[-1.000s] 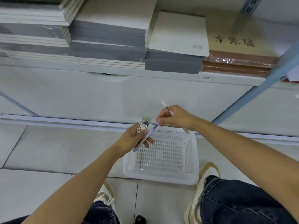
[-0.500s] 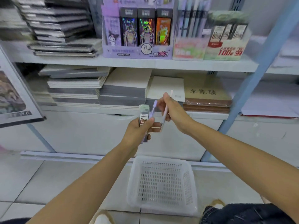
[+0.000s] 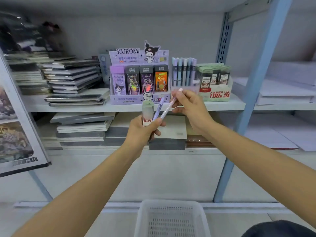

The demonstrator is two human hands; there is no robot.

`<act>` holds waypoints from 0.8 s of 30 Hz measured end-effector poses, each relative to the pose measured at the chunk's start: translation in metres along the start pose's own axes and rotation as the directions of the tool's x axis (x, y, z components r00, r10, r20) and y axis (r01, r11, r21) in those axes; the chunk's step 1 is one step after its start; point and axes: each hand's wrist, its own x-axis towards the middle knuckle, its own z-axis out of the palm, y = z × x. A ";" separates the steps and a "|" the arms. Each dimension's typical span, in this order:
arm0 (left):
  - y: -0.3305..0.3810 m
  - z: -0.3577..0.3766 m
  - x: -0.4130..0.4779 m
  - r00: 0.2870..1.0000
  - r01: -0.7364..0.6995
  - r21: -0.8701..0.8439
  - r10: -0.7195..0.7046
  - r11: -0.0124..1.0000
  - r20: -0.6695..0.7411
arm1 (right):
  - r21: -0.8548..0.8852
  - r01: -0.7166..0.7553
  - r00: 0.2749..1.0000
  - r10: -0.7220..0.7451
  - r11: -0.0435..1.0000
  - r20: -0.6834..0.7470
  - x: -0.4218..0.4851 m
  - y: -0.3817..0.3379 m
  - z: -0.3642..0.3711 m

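Observation:
My left hand (image 3: pixel 142 132) grips a small clear lead-refill case (image 3: pixel 147 113) with a red label, together with a purple pen (image 3: pixel 158 110) that sticks up beside it. My right hand (image 3: pixel 191 108) pinches a second pale pen (image 3: pixel 168 109) with a pink end, slanted so its lower tip meets my left fingers. Both hands are raised in front of the middle shelf (image 3: pixel 119 107).
A purple Kuromi display box (image 3: pixel 139 77) of lead cases, a row of pens (image 3: pixel 183 71) and a green refill box (image 3: pixel 214 82) stand on the shelf. Notebook stacks (image 3: pixel 71 79) lie left and below. A white perforated basket (image 3: pixel 171 219) sits on the floor. A blue upright (image 3: pixel 248 106) rises at the right.
My view has tilted up from the floor basket to the shelves. Both hands have risen with the pens and the case, from above the basket to shelf height.

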 end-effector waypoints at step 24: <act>0.074 0.024 0.105 0.990 -0.124 -0.078 0.117 0.989 -0.084 | -0.358 0.268 0.934 -0.333 0.894 -0.132 0.137 -0.095 -0.084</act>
